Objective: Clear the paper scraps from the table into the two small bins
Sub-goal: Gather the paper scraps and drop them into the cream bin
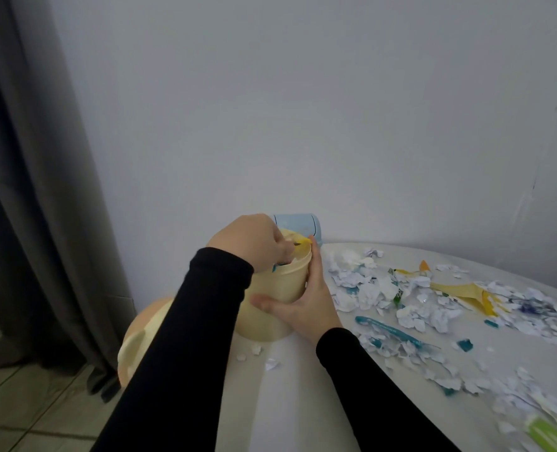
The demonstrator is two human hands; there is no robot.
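Observation:
A cream bin (277, 285) stands at the table's left edge. My right hand (306, 298) is wrapped around its side, thumb in front, fingers up toward the rim. My left hand (254, 241) is over the bin's mouth with its fingertips pushed inside, pinched on paper scraps (291, 252) that are partly hidden. A light blue bin (301, 223) stands right behind, against the wall. White, blue and yellow paper scraps (417, 308) lie thick over the right part of the white table (290, 402).
A peach and cream lid-like object (140, 340) sits below the table's left edge. A grey curtain (32, 190) hangs at the left over a tiled floor (19, 415). A teal strip (391, 331) and a green piece (548, 435) lie among the scraps.

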